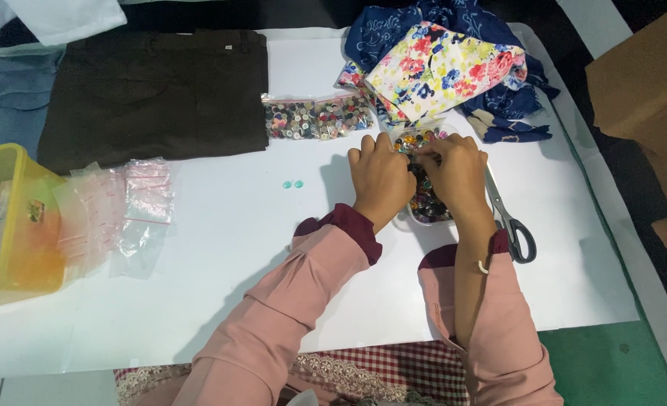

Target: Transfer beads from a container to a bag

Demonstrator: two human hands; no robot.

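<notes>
My left hand and my right hand meet over a small clear tub of mixed coloured buttons on the white table. Both hands' fingers are bent down into the tub, pinching among the buttons; what exactly each pinches is hidden. A clear bag of coloured buttons lies just beyond the fingertips. Two small turquoise buttons lie loose on the table, left of my left hand.
Scissors lie right of my right hand. Two zip bags of buttons sit by dark brown trousers. Floral and blue fabrics are piled behind. A yellow tub and empty zip bags are at left.
</notes>
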